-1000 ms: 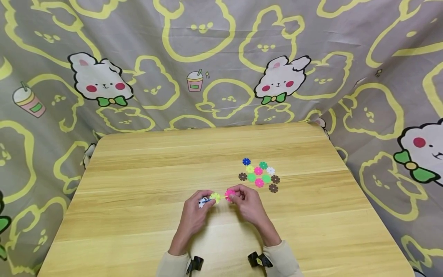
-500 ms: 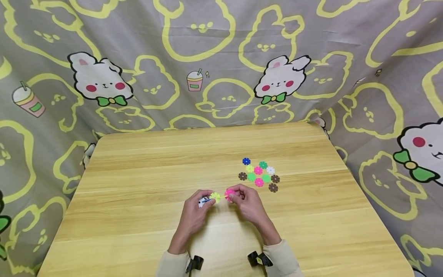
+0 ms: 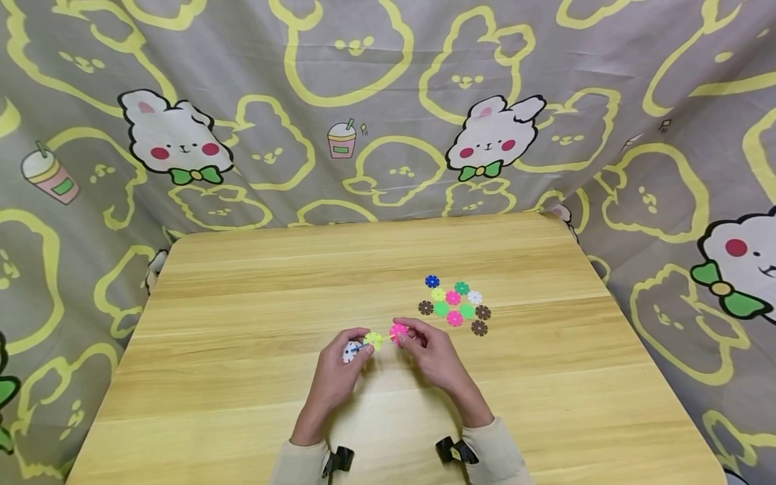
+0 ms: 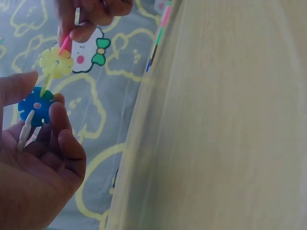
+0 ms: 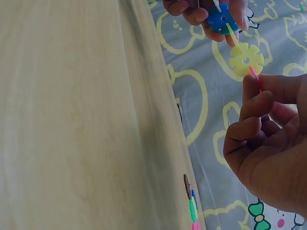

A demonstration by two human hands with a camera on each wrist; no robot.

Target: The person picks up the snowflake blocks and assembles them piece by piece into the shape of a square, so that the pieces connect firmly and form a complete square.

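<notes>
Both hands hold up a short chain of slotted plastic snowflake discs above the table. A white disc (image 3: 349, 351) is at its left end, followed by a blue disc (image 4: 36, 106) and two yellow discs (image 3: 372, 341), set crosswise. The pink disc (image 3: 398, 333) forms the right end. My left hand (image 3: 335, 367) grips the chain, thumb and fingers around the blue disc. With thumb and forefinger, my right hand (image 3: 438, 353) pinches the pink disc, which appears edge-on in both wrist views. The pink disc is joined to the neighbouring yellow one.
Beyond the right hand, several loose snowflake discs (image 3: 453, 297) lie flat on the wooden table (image 3: 242, 303): blue, greens, yellow, pinks, white and browns. A grey patterned curtain (image 3: 388, 87) surrounds the table's back and sides.
Both hands have shifted slightly up and to the left with the chain, its pink end now raised a little. More of the white disc shows. The loose discs stay put.
</notes>
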